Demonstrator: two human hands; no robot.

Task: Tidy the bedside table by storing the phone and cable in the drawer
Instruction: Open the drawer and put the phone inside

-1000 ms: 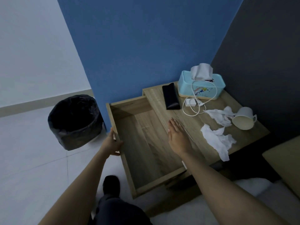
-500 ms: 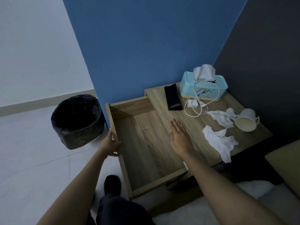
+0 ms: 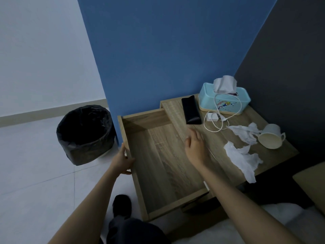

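Head view, looking down on a bedside table w/ its drawer pulled fully out toward 7 o'clock. Our left hand is clamped on the drawer's front panel, thumb over the top edge, fingers wrapped on the outer face. Our right hand hovers w/ fingers spread and slightly curled, holding nothing, above the line where the tabletop edge meets the drawer; whether it touches the wood we cannot tell. The two hands are well apart, the drawer's width between them. The phone, dark, lies flat on the tabletop at approx. 12 o'clock from the right hand, near the table's back-left corner. The cable, white, lies just beside the phone at its 3 o'clock: a loose loop on the wood w/ a small white plug inside it, and a longer run draped up over the front of the tissue box. That box, pale blue w/ a tissue standing out of the top, sits at the table's back, at 1 o'clock from the right hand. Two crumpled tissues lie at 3 o'clock from the hand, and a white cup lies tipped on its side beyond them, mouth toward us. A bin w/ a black liner stands on the floor at 9 o'clock from the drawer.
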